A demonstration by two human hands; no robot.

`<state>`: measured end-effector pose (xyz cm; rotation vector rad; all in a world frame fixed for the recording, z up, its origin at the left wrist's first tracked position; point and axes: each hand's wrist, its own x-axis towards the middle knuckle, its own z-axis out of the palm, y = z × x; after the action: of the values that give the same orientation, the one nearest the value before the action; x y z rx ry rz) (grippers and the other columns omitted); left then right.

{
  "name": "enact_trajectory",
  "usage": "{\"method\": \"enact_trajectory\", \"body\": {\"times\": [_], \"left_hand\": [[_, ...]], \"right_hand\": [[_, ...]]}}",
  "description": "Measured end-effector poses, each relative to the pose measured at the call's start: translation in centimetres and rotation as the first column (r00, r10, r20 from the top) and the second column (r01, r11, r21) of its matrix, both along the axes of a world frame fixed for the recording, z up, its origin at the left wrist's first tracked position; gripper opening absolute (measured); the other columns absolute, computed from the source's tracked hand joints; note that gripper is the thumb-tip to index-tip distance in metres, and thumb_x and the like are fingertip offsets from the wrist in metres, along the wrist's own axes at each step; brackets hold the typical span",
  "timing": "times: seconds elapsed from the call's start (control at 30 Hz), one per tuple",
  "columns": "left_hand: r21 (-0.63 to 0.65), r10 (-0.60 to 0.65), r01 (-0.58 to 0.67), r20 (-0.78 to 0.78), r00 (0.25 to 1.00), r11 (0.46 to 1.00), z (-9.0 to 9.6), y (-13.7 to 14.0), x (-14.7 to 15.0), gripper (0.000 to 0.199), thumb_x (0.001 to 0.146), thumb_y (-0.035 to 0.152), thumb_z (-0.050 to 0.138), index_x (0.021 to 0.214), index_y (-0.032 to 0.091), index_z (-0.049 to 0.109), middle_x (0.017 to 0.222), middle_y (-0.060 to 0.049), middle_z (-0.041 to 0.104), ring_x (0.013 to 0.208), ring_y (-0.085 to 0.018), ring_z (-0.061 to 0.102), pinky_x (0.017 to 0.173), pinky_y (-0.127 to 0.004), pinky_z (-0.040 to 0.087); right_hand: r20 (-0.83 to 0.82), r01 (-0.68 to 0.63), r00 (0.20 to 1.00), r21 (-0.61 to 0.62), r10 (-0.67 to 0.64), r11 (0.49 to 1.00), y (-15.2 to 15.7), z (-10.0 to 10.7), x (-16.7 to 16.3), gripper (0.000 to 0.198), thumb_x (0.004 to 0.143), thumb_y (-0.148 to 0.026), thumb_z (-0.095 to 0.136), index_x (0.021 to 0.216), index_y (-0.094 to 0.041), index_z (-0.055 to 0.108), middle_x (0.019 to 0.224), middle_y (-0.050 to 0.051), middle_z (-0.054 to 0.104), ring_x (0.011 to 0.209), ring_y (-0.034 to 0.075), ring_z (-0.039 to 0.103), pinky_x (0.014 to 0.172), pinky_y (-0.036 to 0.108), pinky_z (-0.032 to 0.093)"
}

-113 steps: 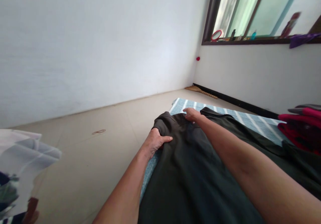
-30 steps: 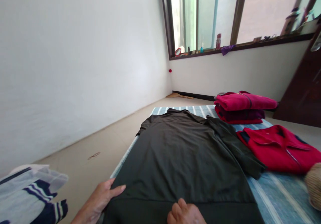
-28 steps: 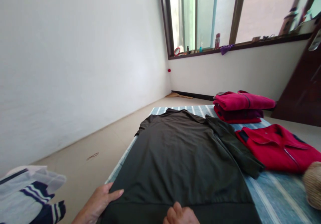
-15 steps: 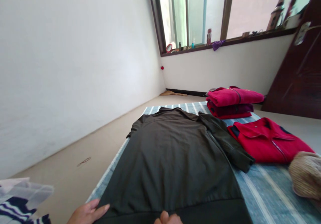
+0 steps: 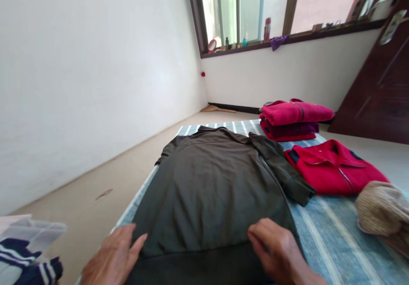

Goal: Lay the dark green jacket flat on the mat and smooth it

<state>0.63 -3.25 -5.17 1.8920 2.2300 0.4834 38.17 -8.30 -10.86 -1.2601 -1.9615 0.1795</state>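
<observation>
A dark olive collared jacket (image 5: 211,191) lies spread flat, its collar at the far end and its hem band toward me. One sleeve (image 5: 281,165) lies bent along its right side. My left hand (image 5: 111,255) touches the lower left edge of the jacket, thumb apart from the fingers. Over the lower right part, just by the hem seam, my right hand (image 5: 277,246) has its fingers curled together. Whether cloth is pinched in them is hidden.
The jacket is on a blue striped sheet (image 5: 338,234). To its right lie a folded red jacket (image 5: 341,170), a stack of folded red clothes (image 5: 295,119) and a beige knitted item (image 5: 383,208). Striped navy-and-white cloth (image 5: 19,255) is at the lower left. A white wall (image 5: 96,63) rises on the left.
My right hand has moved right and away from me, from the middle of the hem to its right part. My left hand has shifted slightly forward. The view has tilted down a little.
</observation>
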Motion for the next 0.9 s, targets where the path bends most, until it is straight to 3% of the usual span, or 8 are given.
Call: {"method": "enact_trajectory", "body": {"times": [0.07,0.13,0.23,0.3,0.4,0.57,0.73,0.9], "left_hand": [[0.069,-0.153,0.160,-0.101,0.983,0.985,-0.3,0.4,4.4,0.039,0.070,0.047,0.052,0.093,0.018,0.064,0.115,-0.018,0.063,0.115,-0.036,0.053,0.104,-0.044,0.035],[0.071,-0.326,0.334,-0.105,0.940,0.940,-1.0,0.8,8.7,0.037,0.078,0.041,0.048,0.100,0.017,0.065,0.125,-0.016,0.059,0.119,-0.029,0.052,0.105,-0.037,0.035],[0.110,-0.447,0.469,-0.172,0.878,0.877,-2.9,1.0,13.1,0.039,0.084,0.037,0.045,0.111,0.016,0.063,0.132,-0.013,0.054,0.127,-0.026,0.045,0.107,-0.038,0.034],[0.120,-0.451,0.493,-0.264,0.853,0.862,-4.5,0.9,14.4,0.041,0.086,0.036,0.045,0.118,0.015,0.060,0.136,-0.012,0.051,0.130,-0.026,0.041,0.106,-0.041,0.036],[0.102,-0.425,0.496,-0.389,0.817,0.862,-6.3,0.6,14.9,0.048,0.088,0.040,0.043,0.126,0.013,0.054,0.139,-0.013,0.047,0.131,-0.027,0.038,0.105,-0.046,0.036],[0.031,-0.429,0.495,-0.454,0.781,0.868,-7.5,0.2,14.8,0.056,0.091,0.048,0.035,0.136,0.015,0.044,0.144,-0.010,0.040,0.134,-0.025,0.034,0.106,-0.047,0.033],[-0.066,-0.452,0.470,-0.415,0.789,0.880,-7.0,0.1,15.1,0.060,0.091,0.051,0.034,0.140,0.016,0.037,0.148,-0.010,0.032,0.137,-0.026,0.027,0.109,-0.050,0.027],[-0.165,-0.468,0.440,-0.387,0.794,0.883,-6.4,0.0,15.4,0.062,0.090,0.052,0.035,0.142,0.017,0.034,0.151,-0.010,0.026,0.139,-0.027,0.023,0.110,-0.051,0.024]], "right_hand": [[-0.053,0.212,0.975,-0.083,-0.217,0.974,0.3,0.5,3.3,0.022,0.092,-0.028,0.040,0.084,-0.022,0.060,0.073,0.002,0.061,0.067,0.014,0.058,0.064,0.026,0.042],[-0.022,0.413,0.906,-0.183,-0.423,0.892,0.6,0.5,6.0,0.022,0.090,-0.035,0.043,0.091,-0.023,0.062,0.082,0.004,0.065,0.075,0.018,0.062,0.069,0.030,0.043],[0.103,0.529,0.838,-0.394,-0.535,0.752,0.9,-0.2,8.6,0.030,0.086,-0.042,0.044,0.100,-0.022,0.062,0.071,0.003,0.065,0.067,0.021,0.062,0.061,0.032,0.041],[0.115,0.483,0.856,-0.526,-0.505,0.700,1.1,-0.8,9.4,0.035,0.084,-0.045,0.044,0.100,-0.020,0.062,0.061,0.000,0.062,0.060,0.020,0.061,0.056,0.030,0.038],[-0.033,0.363,0.863,-0.653,-0.504,0.664,1.2,-1.7,9.6,0.042,0.080,-0.049,0.046,0.101,-0.016,0.061,0.054,-0.003,0.056,0.054,0.017,0.057,0.051,0.027,0.035],[-0.301,0.122,0.759,-0.805,-0.578,0.580,1.5,-1.6,8.6,0.056,0.070,-0.050,0.052,0.113,-0.013,0.047,0.046,-0.010,0.043,0.039,0.013,0.044,0.039,0.024,0.030],[-0.424,0.055,0.650,-0.801,-0.630,0.596,1.3,-1.0,8.9,0.046,0.064,-0.048,0.056,0.098,-0.016,0.050,0.048,-0.010,0.040,0.038,0.009,0.039,0.036,0.021,0.025],[-0.364,0.103,0.700,-0.799,-0.614,0.592,1.0,-2.8,9.7,0.047,0.066,-0.045,0.054,0.103,-0.015,0.051,0.047,-0.009,0.042,0.040,0.011,0.041,0.037,0.022,0.027]]}}
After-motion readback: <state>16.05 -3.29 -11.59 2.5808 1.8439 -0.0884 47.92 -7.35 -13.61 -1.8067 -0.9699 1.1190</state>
